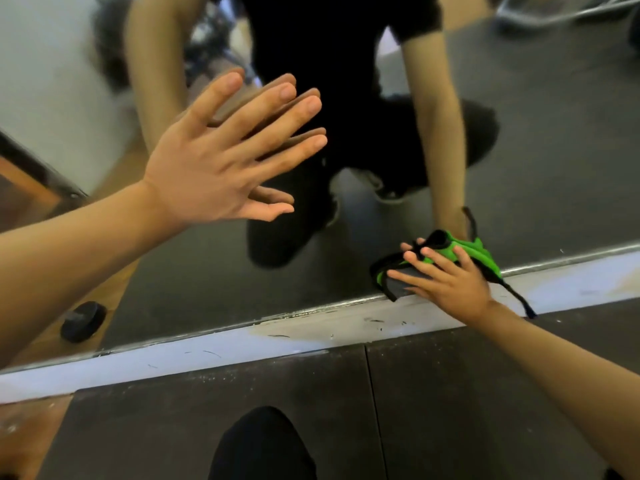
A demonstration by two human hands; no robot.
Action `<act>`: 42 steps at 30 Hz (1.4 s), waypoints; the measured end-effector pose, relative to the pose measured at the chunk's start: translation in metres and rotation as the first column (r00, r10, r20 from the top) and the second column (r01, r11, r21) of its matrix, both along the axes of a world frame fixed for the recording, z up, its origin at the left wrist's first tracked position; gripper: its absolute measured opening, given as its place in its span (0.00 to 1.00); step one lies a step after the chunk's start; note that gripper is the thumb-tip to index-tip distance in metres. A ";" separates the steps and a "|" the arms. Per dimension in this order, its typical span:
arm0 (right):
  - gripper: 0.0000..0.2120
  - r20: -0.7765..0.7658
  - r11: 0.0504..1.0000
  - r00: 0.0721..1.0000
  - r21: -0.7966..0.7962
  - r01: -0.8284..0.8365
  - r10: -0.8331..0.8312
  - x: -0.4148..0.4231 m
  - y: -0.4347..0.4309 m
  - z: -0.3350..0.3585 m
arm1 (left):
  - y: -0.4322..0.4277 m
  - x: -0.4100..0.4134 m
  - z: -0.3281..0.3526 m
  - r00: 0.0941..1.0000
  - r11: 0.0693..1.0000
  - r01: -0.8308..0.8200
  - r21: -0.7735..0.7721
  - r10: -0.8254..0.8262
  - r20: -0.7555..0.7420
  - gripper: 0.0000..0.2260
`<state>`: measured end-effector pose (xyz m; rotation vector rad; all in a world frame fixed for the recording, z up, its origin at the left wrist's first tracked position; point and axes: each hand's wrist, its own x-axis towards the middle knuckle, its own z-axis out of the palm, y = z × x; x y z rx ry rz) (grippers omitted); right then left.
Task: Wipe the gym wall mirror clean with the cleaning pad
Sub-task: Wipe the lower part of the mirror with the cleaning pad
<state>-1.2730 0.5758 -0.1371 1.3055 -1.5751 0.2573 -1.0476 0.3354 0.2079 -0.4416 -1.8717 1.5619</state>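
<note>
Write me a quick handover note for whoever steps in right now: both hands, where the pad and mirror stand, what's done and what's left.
Left hand: open, fingers spread flat against the mirror, bracing.
Right hand: fingers straight, pressing the green cleaning pad onto the glass just above the mirror's bottom edge, near the white baseboard.
Done: cannot tell which parts of the glass are already wiped.
Left: probably work the pad along the low strip, then check the rest of the glass. A black strap hangs loose off the pad, so mind it.
</note>
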 end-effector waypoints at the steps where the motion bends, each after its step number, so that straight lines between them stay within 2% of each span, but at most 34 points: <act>1: 0.36 -0.012 1.000 1.000 0.001 0.010 -0.010 -0.009 0.007 -0.004 | 0.000 0.000 0.000 1.000 1.000 -0.006 0.001 0.006 0.003 0.43; 3: 0.34 0.035 0.999 0.999 -0.044 0.026 -0.025 -0.005 0.002 0.001 | 0.000 0.000 0.000 1.000 1.000 -0.016 0.006 0.016 0.008 0.43; 5: 0.31 0.121 0.992 0.992 -0.115 0.048 -0.034 0.024 -0.025 0.018 | 0.001 0.001 0.000 1.000 1.000 -0.013 0.011 0.013 0.015 0.43; 7: 0.29 0.137 0.992 0.991 -0.127 0.011 0.006 0.059 -0.057 0.046 | 0.001 0.001 0.001 0.999 1.000 -0.012 0.023 0.011 0.033 0.43; 10: 0.33 0.190 0.993 0.975 -0.029 -0.113 0.116 0.097 -0.082 0.078 | 0.003 0.003 0.001 0.999 0.999 -0.018 0.047 0.016 0.047 0.41; 13: 0.32 0.112 0.985 0.982 0.070 -0.159 0.151 0.076 -0.060 0.085 | 0.003 0.003 0.001 0.999 0.999 -0.005 0.042 0.003 0.043 0.41; 15: 0.30 0.070 0.996 0.993 -0.034 -0.088 0.090 0.035 -0.031 0.081 | 0.002 0.001 0.001 0.999 0.999 -0.001 0.044 -0.001 0.044 0.41; 19: 0.31 0.263 0.956 0.965 -0.278 0.095 -0.019 -0.028 0.018 0.098 | 0.001 0.001 0.000 0.999 0.999 0.020 0.049 -0.021 0.033 0.40; 22: 0.27 0.552 0.812 0.833 -0.496 0.308 0.021 -0.023 0.003 0.147 | 0.003 0.001 -0.001 0.999 0.997 0.018 0.069 -0.021 0.044 0.39; 24: 0.26 0.639 0.724 0.763 -0.572 0.386 0.098 0.001 -0.019 0.162 | 0.001 0.002 -0.001 0.999 0.997 0.015 0.078 -0.018 0.036 0.39; 25: 0.27 0.632 0.753 0.770 -0.550 0.361 0.093 0.014 -0.027 0.156 | 0.000 0.003 -0.001 0.999 0.997 0.012 0.079 -0.014 0.034 0.40; 26: 0.29 0.587 0.824 0.808 -0.484 0.295 0.055 0.026 -0.033 0.141 | 0.000 0.003 0.000 0.999 0.997 0.006 0.080 -0.009 0.034 0.40; 28: 0.36 0.375 0.954 0.927 -0.266 0.136 -0.028 0.035 -0.036 0.104 | 0.000 0.002 -0.001 0.999 0.998 -0.002 0.068 -0.001 0.036 0.40; 29: 0.37 0.272 0.978 0.961 -0.180 0.103 -0.051 0.034 -0.034 0.092 | 0.001 0.002 -0.001 0.999 0.998 -0.005 0.068 0.002 0.043 0.40; 30: 0.36 0.220 0.983 0.974 -0.161 0.089 -0.052 0.032 -0.033 0.092 | 0.001 0.002 -0.002 0.999 0.997 -0.005 0.071 0.001 0.046 0.40; 32: 0.31 0.275 0.964 0.961 -0.254 0.082 -0.009 0.031 -0.033 0.122 | 0.000 0.002 -0.001 0.999 0.998 0.006 0.070 -0.009 0.038 0.40; 35: 0.28 0.458 0.862 0.887 -0.471 0.185 0.059 0.031 -0.036 0.213 | 0.000 0.002 -0.001 0.999 0.996 0.007 0.089 -0.010 0.032 0.40; 38: 0.26 0.440 0.816 0.897 -0.532 0.224 0.040 0.022 -0.038 0.270 | 0.000 0.002 -0.002 0.999 0.994 -0.007 0.105 0.001 0.054 0.40; 40: 0.26 0.409 0.832 0.911 -0.521 0.189 0.048 0.018 -0.034 0.241 | 0.000 0.003 -0.001 0.998 0.993 -0.008 0.114 0.002 0.056 0.40; 42: 0.28 0.429 0.896 0.903 -0.399 0.195 -0.006 0.019 -0.027 0.171 | 0.000 0.004 -0.001 0.999 0.993 -0.004 0.119 -0.003 0.054 0.40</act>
